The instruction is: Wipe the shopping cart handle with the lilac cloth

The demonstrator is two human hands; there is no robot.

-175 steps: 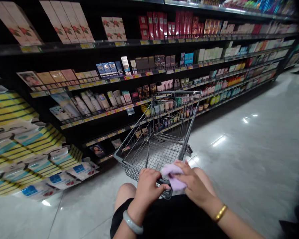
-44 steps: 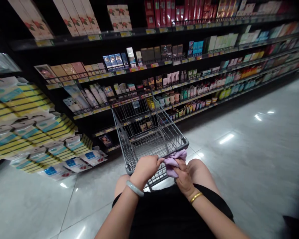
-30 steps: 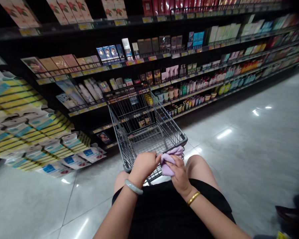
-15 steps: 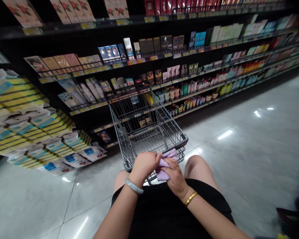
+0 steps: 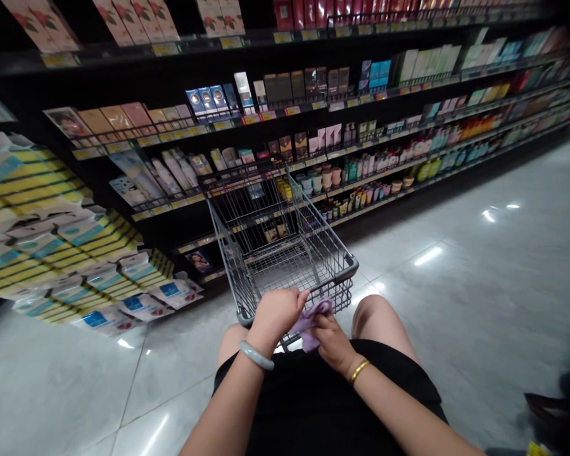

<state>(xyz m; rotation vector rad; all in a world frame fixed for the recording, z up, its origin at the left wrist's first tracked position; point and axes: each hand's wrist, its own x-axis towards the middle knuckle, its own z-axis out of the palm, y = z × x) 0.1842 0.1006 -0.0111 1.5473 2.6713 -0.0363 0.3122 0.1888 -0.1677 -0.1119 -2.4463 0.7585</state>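
A wire shopping cart (image 5: 285,266) stands in front of my knees, its basket towards the shelves. My left hand (image 5: 278,316), with a pale bangle at the wrist, is closed around the cart's dark handle (image 5: 330,283). Just below the handle, my right hand (image 5: 333,342) grips a crumpled light purple cloth (image 5: 311,326). The cloth lies close beside my left hand, and some of it is hidden behind the right fingers. A gold bracelet circles my right wrist.
Long shelves (image 5: 304,161) of boxes, tubes and bottles run across the view beyond the cart. Stacked yellow-and-white packages (image 5: 76,247) stand at the left. Shiny grey floor (image 5: 479,304) stretches to the right. A dark, blurred shape sits at the lower right edge.
My right hand has drawn the purple cloth down off the handle, slightly left, and the cloth is more bunched. My left hand stays on the handle, and the cart has not moved.
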